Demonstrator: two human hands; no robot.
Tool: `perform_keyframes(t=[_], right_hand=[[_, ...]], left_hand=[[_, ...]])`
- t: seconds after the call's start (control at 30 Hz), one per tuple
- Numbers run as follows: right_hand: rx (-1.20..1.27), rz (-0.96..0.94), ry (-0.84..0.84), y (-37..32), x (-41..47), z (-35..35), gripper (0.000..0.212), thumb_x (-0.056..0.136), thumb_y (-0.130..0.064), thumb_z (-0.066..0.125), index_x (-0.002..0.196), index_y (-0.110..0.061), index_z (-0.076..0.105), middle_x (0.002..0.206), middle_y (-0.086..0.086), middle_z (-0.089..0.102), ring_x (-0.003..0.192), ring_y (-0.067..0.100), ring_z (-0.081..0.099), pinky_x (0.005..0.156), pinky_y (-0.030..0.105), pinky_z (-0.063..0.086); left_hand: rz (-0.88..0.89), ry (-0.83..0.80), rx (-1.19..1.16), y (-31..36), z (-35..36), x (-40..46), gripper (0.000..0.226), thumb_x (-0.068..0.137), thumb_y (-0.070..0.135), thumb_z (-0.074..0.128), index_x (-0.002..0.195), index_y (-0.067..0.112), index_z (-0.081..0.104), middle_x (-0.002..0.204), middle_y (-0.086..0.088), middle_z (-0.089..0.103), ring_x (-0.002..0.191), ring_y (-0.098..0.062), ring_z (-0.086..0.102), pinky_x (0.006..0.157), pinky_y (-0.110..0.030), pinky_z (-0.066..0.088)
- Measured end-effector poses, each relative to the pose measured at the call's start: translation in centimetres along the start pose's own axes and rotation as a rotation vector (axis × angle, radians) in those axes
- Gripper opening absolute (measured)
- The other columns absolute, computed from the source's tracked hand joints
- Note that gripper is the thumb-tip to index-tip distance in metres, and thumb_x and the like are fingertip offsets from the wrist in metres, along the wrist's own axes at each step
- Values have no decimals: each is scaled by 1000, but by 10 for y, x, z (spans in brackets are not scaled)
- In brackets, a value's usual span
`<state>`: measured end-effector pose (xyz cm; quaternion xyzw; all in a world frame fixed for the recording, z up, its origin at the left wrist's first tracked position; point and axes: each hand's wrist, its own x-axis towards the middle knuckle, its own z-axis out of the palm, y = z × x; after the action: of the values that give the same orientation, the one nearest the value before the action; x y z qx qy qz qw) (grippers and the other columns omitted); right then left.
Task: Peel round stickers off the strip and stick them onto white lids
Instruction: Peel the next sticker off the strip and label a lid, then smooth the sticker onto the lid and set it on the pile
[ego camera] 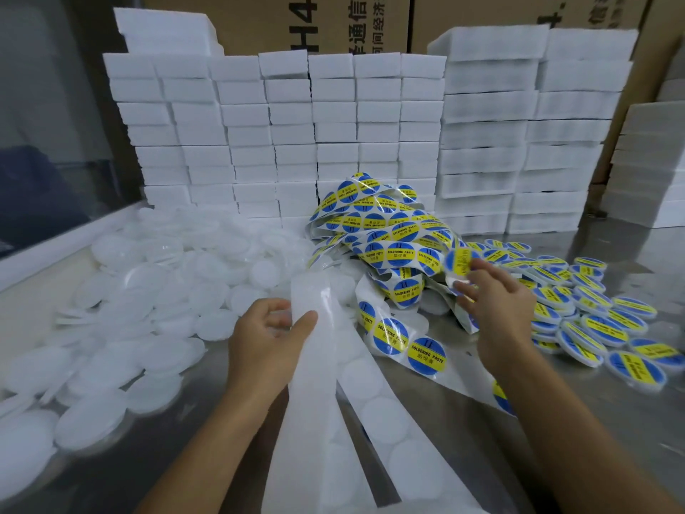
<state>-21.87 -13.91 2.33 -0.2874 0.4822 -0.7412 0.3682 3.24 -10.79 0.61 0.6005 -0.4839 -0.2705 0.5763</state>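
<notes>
— Holding what, from the head view?

— My left hand (272, 330) pinches the bare strip (315, 365), thumb on top. My right hand (493, 294) pinches one round sticker (460, 260), just right of the sticker heap (385, 224).

— And the lids?

— Plain white lids (148, 287) lie left of that heap; stickered lids (593, 309) lie right of it, on the table (556, 421).

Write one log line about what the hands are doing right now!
left hand: holds empty backing strip | right hand: pinches sticker and white lid | plain lids: left | labelled lids: right
</notes>
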Motion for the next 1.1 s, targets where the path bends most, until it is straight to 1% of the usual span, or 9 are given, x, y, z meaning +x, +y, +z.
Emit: perform_keyframes(t=[0.13,0.3,0.47,0.6,0.7,0.77,0.87,0.97,1.1], right_hand=[[192,108,117,2,17,-14,47,93,0,54,138,-14,49,123,9,61,97,23,72,69,25,58],[253,141,101,-1,17,-14,72,92,2,54,154,-24,28,125,4,50,89,27,74,77,33,60],[18,85,157,-1,8,-7,24,93,-4,57,115,-10,64,104,6,68,74,17,72,60,24,55],[-231,40,-212,0,-21,13,9,94,-19,63,98,-13,68,84,9,74,63,16,68,58,27,53],[-251,165,-585,3,-49,33,24,94,-38,62,109,-20,61,87,13,76,66,23,71,57,27,55],[-185,242,-699,8,-63,43,26,95,-39,61,114,-21,61,95,15,72,72,26,69,62,31,56],[-118,176,-690,18,-71,48,27,92,-18,66,120,-20,64,104,11,63,85,21,65,70,33,56],[-37,79,-677,21,-68,46,40,85,3,70,119,-19,68,108,8,67,97,21,65,78,36,57],[-82,-129,-621,20,-66,44,49,79,13,71,108,-26,73,107,-12,72,66,8,58,66,17,51]], left_hand=[[-111,-118,-121,0,1,-4,9,80,18,76,87,19,71,69,6,72,61,-8,68,56,-24,51],[-148,-187,-225,3,-1,-3,28,80,-5,63,94,18,69,85,-3,76,71,-23,70,70,-40,57],[-118,-352,-307,5,0,-4,54,67,-6,59,108,30,65,84,-6,75,68,-23,68,63,-37,56],[-74,-466,-316,7,4,-7,71,75,-20,54,109,43,61,82,-6,76,66,-18,69,56,-30,55],[-15,-554,-280,9,4,-12,77,65,-10,59,122,42,56,88,-6,76,73,-19,70,62,-32,57],[24,-616,-248,12,4,-16,80,60,-6,53,123,43,57,92,-8,75,77,-20,70,64,-32,54],[50,-710,-206,16,5,-21,80,57,-5,47,120,43,60,103,-25,68,84,-32,64,68,-39,42],[62,-743,-191,18,4,-25,76,55,-3,44,111,45,62,99,-25,66,80,-25,57,63,-34,39],[8,-750,-232,18,4,-25,69,61,5,50,122,35,57,92,-30,63,77,-30,51,69,-42,40]])
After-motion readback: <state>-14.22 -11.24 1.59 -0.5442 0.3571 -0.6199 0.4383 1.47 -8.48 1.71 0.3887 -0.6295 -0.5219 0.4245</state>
